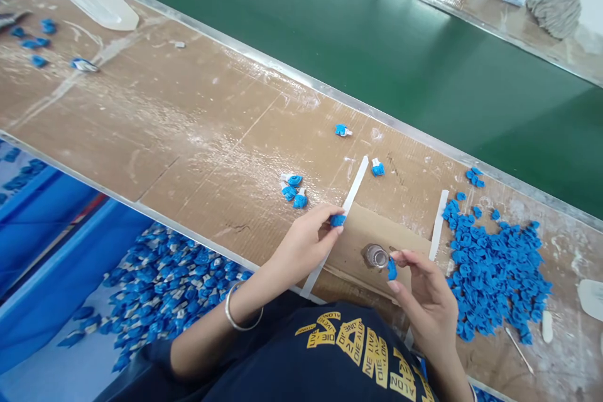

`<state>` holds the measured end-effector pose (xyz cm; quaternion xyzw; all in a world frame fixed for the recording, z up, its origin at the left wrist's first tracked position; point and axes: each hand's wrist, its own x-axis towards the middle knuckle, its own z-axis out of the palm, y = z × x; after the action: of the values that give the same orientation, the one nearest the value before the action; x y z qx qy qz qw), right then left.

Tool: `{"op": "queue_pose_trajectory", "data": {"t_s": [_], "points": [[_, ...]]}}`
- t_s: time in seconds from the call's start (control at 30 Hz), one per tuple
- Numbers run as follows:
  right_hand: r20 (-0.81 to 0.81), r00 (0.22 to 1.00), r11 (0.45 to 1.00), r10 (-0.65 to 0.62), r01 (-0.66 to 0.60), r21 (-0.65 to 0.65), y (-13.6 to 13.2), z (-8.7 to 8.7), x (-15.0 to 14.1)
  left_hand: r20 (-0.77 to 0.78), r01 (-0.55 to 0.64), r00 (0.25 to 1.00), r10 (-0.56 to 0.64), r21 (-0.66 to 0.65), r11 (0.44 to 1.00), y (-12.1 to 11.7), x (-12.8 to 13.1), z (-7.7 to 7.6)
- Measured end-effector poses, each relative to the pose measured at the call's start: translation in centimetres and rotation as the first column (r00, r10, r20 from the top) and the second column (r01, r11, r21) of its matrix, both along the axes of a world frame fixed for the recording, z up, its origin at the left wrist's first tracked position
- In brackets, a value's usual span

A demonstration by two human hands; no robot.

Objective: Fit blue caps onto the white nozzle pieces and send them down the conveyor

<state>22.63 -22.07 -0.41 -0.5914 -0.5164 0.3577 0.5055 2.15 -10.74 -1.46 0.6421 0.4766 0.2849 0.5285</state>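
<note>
My left hand point(304, 242) pinches a small blue plastic piece point(337, 220) between thumb and fingertips, above the brown cardboard-covered bench point(188, 132). My right hand point(424, 295) holds another small blue piece point(392, 269) at its fingertips, next to a small round metal fixture point(376, 256) set in a cardboard pad. A big heap of loose blue pieces point(494, 264) lies just right of my right hand. Three blue-and-white assembled pieces point(293, 188) sit in a cluster above my left hand.
A green conveyor belt point(377, 31) runs along the far side of the bench. A blue bin point(155, 289) with several blue-and-white pieces stands below the bench at left. Two single pieces point(343, 130) point(377, 168) lie on the bench; a few more pieces point(35, 44) are scattered far left.
</note>
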Motion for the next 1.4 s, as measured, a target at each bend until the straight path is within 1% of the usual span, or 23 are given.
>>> {"op": "queue_pose_trajectory", "data": {"t_s": [0.03,0.07,0.1,0.13,0.17,0.2,0.23,0.27,0.33,0.4,0.47,0.6,0.67,0.77,0.87,0.97,1.03,1.13,1.23,1.3,1.37,1.4], "points": [[-0.148,0.987,0.998,-0.061,0.058,-0.02,0.0,0.0,-0.2,0.194,0.03,0.981,0.001,-0.159,0.987,-0.2,0.2,0.4],[-0.278,0.954,0.993,-0.116,0.108,-0.044,0.0,0.0,-0.4,0.369,0.088,0.929,0.034,-0.308,0.947,-0.5,0.5,0.7],[-0.381,0.91,0.986,-0.164,0.149,-0.069,0.1,0.0,-0.5,0.503,0.156,0.859,0.093,-0.432,0.888,-0.8,0.8,1.1],[-0.455,0.867,0.979,-0.204,0.181,-0.095,0.2,0.0,-0.6,0.589,0.219,0.791,0.166,-0.526,0.821,-1.0,1.2,1.4],[-0.504,0.83,0.971,-0.237,0.206,-0.119,0.3,0.0,-0.7,0.63,0.259,0.737,0.243,-0.596,0.76,-1.3,1.6,1.6],[-0.534,0.804,0.965,-0.261,0.221,-0.138,0.4,0.0,-0.7,0.641,0.275,0.7,0.316,-0.649,0.709,-1.5,2.0,1.7],[-0.551,0.788,0.961,-0.275,0.229,-0.152,0.5,0.1,-0.7,0.634,0.274,0.676,0.376,-0.69,0.67,-1.7,2.4,1.9],[-0.561,0.778,0.959,-0.283,0.234,-0.159,0.6,0.1,-0.8,0.619,0.257,0.661,0.425,-0.719,0.646,-1.9,2.8,1.9],[-0.572,0.769,0.958,-0.286,0.236,-0.162,0.6,0.4,-0.9,0.592,0.217,0.645,0.483,-0.748,0.627,-2.4,3.4,1.9],[-0.569,0.774,0.961,-0.276,0.239,-0.141,0.7,0.6,-1.3,0.592,0.21,0.634,0.497,-0.751,0.627,-2.8,3.8,1.9],[-0.548,0.797,0.965,-0.255,0.248,-0.089,0.7,0.7,-1.7,0.608,0.222,0.62,0.495,-0.742,0.633,-3.2,4.1,1.9],[-0.448,0.875,0.975,-0.185,0.221,0.029,0.8,0.5,-2.5,0.631,0.234,0.593,0.5,-0.73,0.642,-3.6,4.3,2.0],[-0.389,0.91,0.977,-0.147,0.194,0.087,0.8,0.3,-2.8,0.634,0.237,0.593,0.496,-0.726,0.645,-3.6,4.4,2.0],[-0.281,0.954,0.974,-0.104,0.155,0.164,0.8,0.0,-2.9,0.613,0.219,0.62,0.489,-0.734,0.643,-3.6,4.4,2.0],[-0.153,0.985,0.973,-0.085,0.115,0.202,0.9,-0.3,-2.8,0.598,0.205,0.633,0.491,-0.741,0.639,-3.7,4.4,2.0],[0.037,0.996,0.972,-0.081,0.071,0.224,1.1,-0.4,-2.5,0.593,0.197,0.626,0.506,-0.748,0.633,-3.7,4.4,1.9],[0.196,0.976,0.963,-0.092,0.037,0.267,1.1,-0.4,-2.3,0.588,0.19,0.622,0.518,-0.754,0.628,-3.7,4.4,2.0],[0.416,0.9,0.94,-0.131,-0.02,0.34,0.6,-0.4,-2.2,0.587,0.196,0.63,0.509,-0.754,0.626,-3.7,4.3,2.4],[0.574,0.814,0.942,-0.092,-0.117,0.316,0.1,-0.3,-2.1,0.58,0.184,0.653,0.487,-0.745,0.641,-3.5,4.4,2.8],[0.623,0.782,0.946,-0.035,-0.176,0.274,0.2,-0.2,-1.5,0.569,0.144,0.685,0.454,-0.717,0.682,-2.9,4.7,2.8],[0.66,0.751,0.951,0.017,-0.217,0.222,0.9,-0.2,0.0,0.558,0.117,0.744,0.368,-0.65,0.751,-2.0,5.0,2.3],[0.682,0.731,0.957,0.022,-0.214,0.198,1.5,-0.3,1.0,0.548,0.109,0.777,0.31,-0.602,0.791,-1.4,5.2,1.9]]}}
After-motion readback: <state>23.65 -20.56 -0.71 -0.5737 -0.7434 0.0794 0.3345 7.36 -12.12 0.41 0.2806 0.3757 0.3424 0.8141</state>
